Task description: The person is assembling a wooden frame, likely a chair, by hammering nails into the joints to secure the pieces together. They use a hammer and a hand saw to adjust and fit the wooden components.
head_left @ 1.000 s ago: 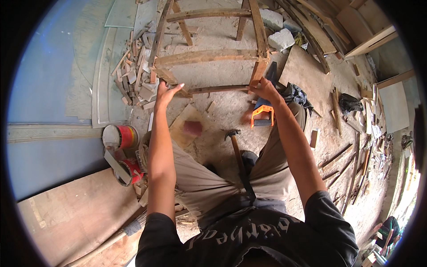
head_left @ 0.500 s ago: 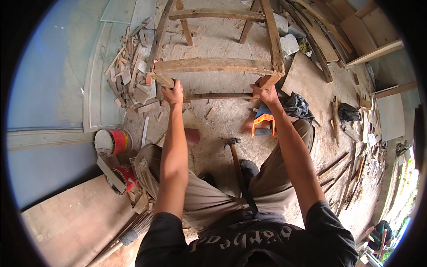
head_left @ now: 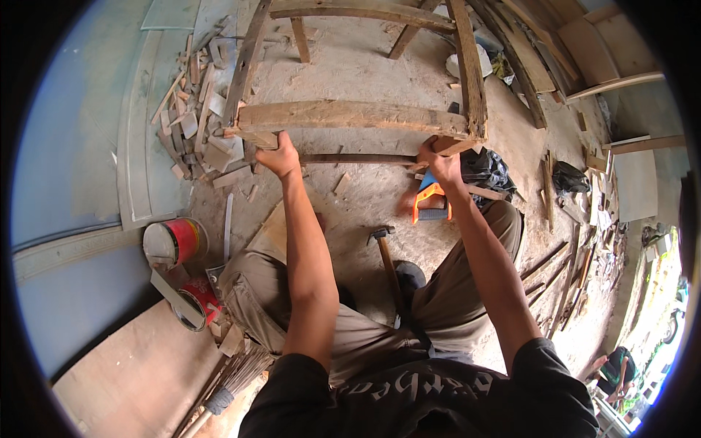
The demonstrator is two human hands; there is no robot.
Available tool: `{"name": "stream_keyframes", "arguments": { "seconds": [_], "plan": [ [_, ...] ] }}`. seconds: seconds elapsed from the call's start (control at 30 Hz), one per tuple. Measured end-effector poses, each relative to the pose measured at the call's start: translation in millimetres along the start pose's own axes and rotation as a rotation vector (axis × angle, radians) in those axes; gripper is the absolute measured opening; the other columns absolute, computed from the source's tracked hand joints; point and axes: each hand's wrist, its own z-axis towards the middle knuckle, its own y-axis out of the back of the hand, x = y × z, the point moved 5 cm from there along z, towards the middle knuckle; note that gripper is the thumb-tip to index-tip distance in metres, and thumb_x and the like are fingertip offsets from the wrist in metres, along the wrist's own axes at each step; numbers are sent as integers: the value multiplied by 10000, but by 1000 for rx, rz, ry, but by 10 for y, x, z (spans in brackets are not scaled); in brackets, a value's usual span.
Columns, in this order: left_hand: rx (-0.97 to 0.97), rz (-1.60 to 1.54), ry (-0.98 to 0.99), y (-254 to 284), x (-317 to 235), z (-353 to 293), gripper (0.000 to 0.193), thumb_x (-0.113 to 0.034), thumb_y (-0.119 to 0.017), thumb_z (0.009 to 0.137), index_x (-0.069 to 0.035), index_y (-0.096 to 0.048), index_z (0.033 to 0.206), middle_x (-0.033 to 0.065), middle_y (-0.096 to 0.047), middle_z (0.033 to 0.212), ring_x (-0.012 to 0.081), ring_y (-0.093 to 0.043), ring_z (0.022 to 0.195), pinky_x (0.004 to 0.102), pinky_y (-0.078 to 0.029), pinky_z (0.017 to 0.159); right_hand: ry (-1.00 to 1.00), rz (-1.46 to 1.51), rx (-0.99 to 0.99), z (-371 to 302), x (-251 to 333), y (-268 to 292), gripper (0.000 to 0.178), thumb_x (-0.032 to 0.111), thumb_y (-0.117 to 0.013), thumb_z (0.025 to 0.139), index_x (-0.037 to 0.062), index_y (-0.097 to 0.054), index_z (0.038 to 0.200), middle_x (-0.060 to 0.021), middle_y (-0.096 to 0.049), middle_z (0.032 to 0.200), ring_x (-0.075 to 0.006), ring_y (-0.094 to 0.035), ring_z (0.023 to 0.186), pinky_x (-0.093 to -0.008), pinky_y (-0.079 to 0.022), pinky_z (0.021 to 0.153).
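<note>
A rough wooden frame [head_left: 350, 115], with legs and crossbars, stands in front of me. My left hand [head_left: 280, 156] is closed round its near left leg, just below the top corner. Round the near right leg my right hand [head_left: 441, 162] is closed in the same way. A lower crossbar [head_left: 358, 158] runs between the two hands. Below my right hand lies a handsaw [head_left: 432, 203] with an orange and black handle. Between my knees there is a hammer [head_left: 387, 261], its head toward the frame.
Wood offcuts [head_left: 197, 117] are heaped at the left by a pale blue panel [head_left: 73, 131]. Two red paint cans [head_left: 175, 242] sit beside my left knee, with a broom [head_left: 232, 383] nearer me. Black plastic bags [head_left: 488, 169] and long boards [head_left: 515, 58] lie on the right.
The frame has come closer to me and looks larger, its near corners spread wider in view. Both my hands stay on its legs.
</note>
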Motion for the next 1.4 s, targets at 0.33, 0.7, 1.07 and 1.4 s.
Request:
{"name": "stream_keyframes", "arguments": {
  "seconds": [0.33, 0.7, 1.07, 1.4],
  "plan": [
    [10, 4, -22, -28, -94, -26, 110, 8, -566, 725, 71, -548, 813, 65, -562, 691, 119, -477, 529, 285, -383, 458, -54, 58, 60, -131, -13, 1, 91, 58, -632, 791, -8, -576, 763, -14, -577, 668, -118, -550, 621, -320, -453, 566],
    [236, -94, 150, -145, -294, 239, 97, -6, -571, 796, 29, -520, 721, 41, -515, 605, 133, -451, 503, 292, -382, 502, -102, 285, 82, -101, -15, -174, 140, 88, -677, 820, 32, -566, 757, 27, -539, 627, -74, -506, 549, -262, -406, 482],
    [399, 677, -78, -137, -666, 1002, 575, -230, -735, 835, 43, -447, 1251, 208, -515, 1211, 351, -540, 1069, 442, -417, 929, -55, 264, 284, -56, 131, -915, 772, 352, -763, 833, -171, -422, 1287, -203, -654, 1022, -184, -611, 965, -308, -514, 817],
    [772, -216, 62, -789, -1550, -1322, 510, -279, -621, 910, 31, -469, 1285, 121, -577, 1123, 217, -540, 1096, 374, -419, 960, 321, 66, 413, -333, 317, -1180, 564, 343, -723, 840, -74, -535, 1168, -297, -622, 1087, -424, -633, 1009, -451, -528, 806]
  ]
}}
